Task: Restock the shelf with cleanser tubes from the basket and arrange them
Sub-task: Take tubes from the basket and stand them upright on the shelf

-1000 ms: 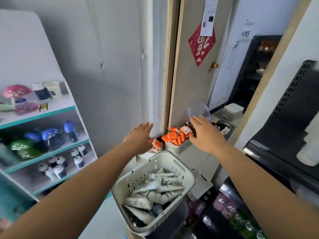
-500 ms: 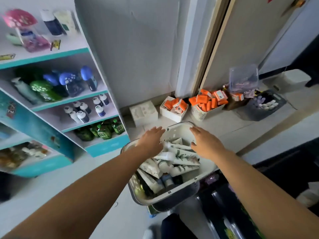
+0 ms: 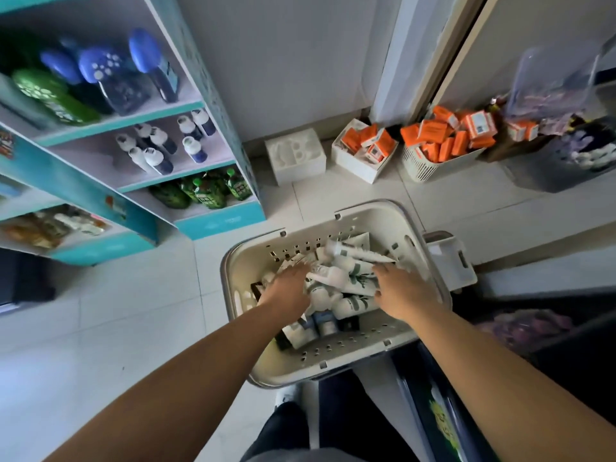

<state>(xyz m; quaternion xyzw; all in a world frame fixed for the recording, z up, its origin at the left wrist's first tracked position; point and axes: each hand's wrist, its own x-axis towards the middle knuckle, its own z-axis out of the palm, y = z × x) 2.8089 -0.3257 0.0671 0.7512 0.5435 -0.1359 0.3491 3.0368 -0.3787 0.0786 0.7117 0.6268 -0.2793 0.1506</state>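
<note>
Left hand [image 3: 289,285]: fingers stretched, resting on tubes [image 3: 355,273], nothing clamped.
Right hand [image 3: 401,293]: on same pile, near left hand, not touching it; grip cannot be told.
Tubes: white, green leaf print, heaped under both hands inside basket [image 3: 246,348].
Basket: cream, perforated walls.
Shelf [image 3: 213,225]: teal-edged, stocked, beyond left hand.
Orange boxes [image 3: 443,143]: in bins beyond right hand.

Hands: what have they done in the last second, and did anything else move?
Both the left hand and the right hand came down from near the orange boxes by the wall into the basket and now lie on the cleanser tubes; whether either grips one cannot be told. The view tilted down with them. The basket, the tubes in it and the shelf stayed put.
</note>
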